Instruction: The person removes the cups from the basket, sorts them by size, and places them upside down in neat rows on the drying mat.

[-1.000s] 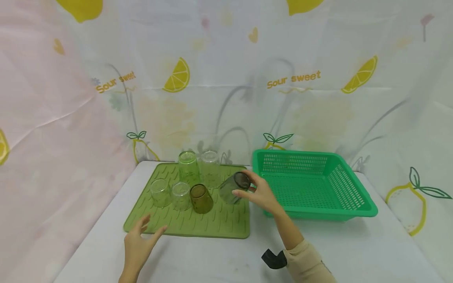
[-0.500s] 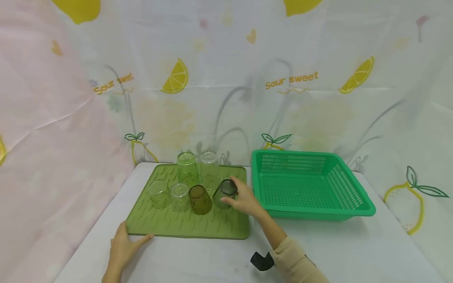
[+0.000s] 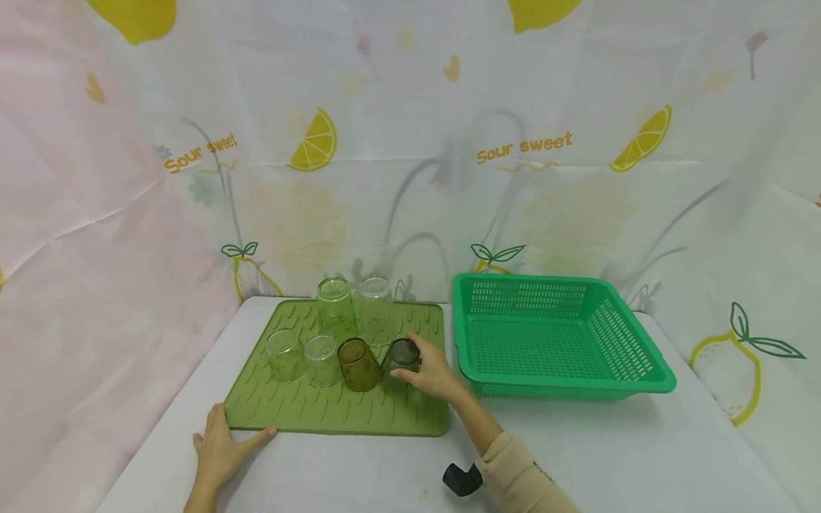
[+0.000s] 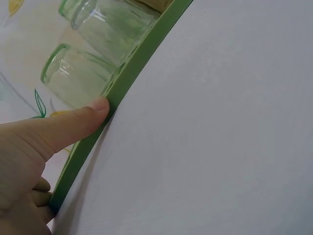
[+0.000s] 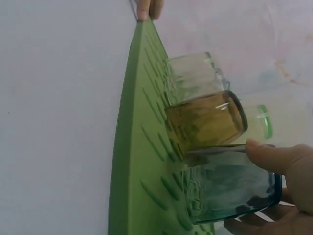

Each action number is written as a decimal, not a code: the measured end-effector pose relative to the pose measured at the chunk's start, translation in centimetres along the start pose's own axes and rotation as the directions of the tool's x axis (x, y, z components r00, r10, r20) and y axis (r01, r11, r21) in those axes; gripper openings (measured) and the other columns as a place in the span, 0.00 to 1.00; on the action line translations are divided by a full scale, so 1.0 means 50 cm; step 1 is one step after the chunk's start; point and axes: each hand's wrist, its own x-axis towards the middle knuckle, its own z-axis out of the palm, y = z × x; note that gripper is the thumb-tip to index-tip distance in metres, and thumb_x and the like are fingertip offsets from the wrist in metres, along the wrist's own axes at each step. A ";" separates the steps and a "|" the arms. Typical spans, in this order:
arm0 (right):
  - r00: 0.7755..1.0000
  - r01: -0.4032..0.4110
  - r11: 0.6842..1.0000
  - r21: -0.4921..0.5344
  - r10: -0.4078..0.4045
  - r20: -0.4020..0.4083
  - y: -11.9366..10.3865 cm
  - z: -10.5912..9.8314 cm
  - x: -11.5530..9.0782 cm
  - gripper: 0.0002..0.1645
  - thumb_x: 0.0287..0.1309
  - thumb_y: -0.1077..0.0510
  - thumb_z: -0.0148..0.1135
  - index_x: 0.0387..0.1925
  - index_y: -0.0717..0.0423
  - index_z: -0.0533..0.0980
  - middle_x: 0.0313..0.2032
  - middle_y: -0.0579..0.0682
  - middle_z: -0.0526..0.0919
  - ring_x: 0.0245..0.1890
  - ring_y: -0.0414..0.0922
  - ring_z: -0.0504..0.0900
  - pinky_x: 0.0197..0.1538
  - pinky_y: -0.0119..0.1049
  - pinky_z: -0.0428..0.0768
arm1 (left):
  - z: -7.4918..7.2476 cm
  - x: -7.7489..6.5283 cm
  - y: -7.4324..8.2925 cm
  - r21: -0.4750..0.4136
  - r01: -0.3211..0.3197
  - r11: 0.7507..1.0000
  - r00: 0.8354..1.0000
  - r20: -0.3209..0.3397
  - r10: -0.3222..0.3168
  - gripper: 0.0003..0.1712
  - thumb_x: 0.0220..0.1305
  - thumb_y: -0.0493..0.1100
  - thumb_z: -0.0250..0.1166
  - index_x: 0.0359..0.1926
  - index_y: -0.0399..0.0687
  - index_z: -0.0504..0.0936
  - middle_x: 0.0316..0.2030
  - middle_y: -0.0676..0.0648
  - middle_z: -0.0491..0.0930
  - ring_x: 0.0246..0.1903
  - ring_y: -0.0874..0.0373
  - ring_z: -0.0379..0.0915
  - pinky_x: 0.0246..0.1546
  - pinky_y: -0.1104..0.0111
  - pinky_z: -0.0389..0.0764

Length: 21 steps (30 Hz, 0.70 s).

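My right hand (image 3: 432,370) grips a smoky grey glass (image 3: 401,354) near its upper end, thumb on one side and fingers on the other. The glass stands mouth down on the green ridged mat (image 3: 308,415), close beside an amber glass (image 3: 359,365). In the right wrist view the grey glass (image 5: 230,188) has its lower end right at the mat's surface. At the mat's front left corner, my left hand (image 3: 221,449) rests with its thumb (image 4: 93,113) along the front edge and its fingers at the side edge.
Two short clear glasses (image 3: 284,354) stand left of the amber one. Behind them are a tall green glass (image 3: 336,310) and a tall clear glass (image 3: 375,311). A green slotted basket (image 3: 564,387) sits right of the mat. A black object (image 3: 463,479) lies by the right sleeve.
My right hand has brought the grey glass left and down, from tilted to upright beside the amber glass. My left hand has moved back and left onto the mat's corner.
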 end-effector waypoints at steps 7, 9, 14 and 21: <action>1.000 0.009 1.000 -0.020 -0.010 -0.028 0.021 0.019 -0.005 0.45 0.50 0.57 0.71 0.63 0.73 0.60 0.59 0.69 0.69 0.57 0.62 0.72 0.52 0.53 0.77 | 0.006 -0.005 0.003 -0.003 -0.001 1.000 1.000 -0.021 0.001 0.70 0.47 0.54 0.72 0.65 0.16 0.31 0.65 0.17 0.33 0.67 0.27 0.26 0.60 0.34 0.22; 0.999 0.002 1.000 -0.027 -0.002 -0.033 0.026 0.025 -0.007 0.45 0.50 0.56 0.71 0.63 0.73 0.60 0.59 0.69 0.69 0.56 0.62 0.72 0.53 0.53 0.76 | 0.007 -0.007 0.004 0.000 -0.004 1.000 0.999 -0.032 0.004 0.70 0.47 0.54 0.72 0.65 0.16 0.32 0.64 0.16 0.34 0.67 0.26 0.28 0.60 0.34 0.23; 0.999 -0.050 0.996 -0.079 0.049 -0.006 0.026 0.024 -0.016 0.49 0.53 0.56 0.69 0.66 0.75 0.52 0.64 0.72 0.61 0.62 0.64 0.65 0.60 0.56 0.69 | 0.009 -0.010 0.008 0.009 -0.033 0.999 0.997 -0.076 0.033 0.69 0.46 0.53 0.72 0.65 0.15 0.34 0.64 0.15 0.36 0.66 0.25 0.30 0.60 0.32 0.26; 0.998 -0.008 0.980 -0.199 -0.005 -0.065 -0.002 -0.002 -0.061 0.47 0.56 0.55 0.66 0.68 0.71 0.52 0.66 0.68 0.60 0.65 0.63 0.60 0.63 0.58 0.65 | 0.012 -0.006 0.010 -0.036 -0.034 0.999 0.996 -0.081 0.031 0.66 0.50 0.52 0.70 0.66 0.16 0.35 0.64 0.16 0.35 0.66 0.25 0.29 0.61 0.34 0.25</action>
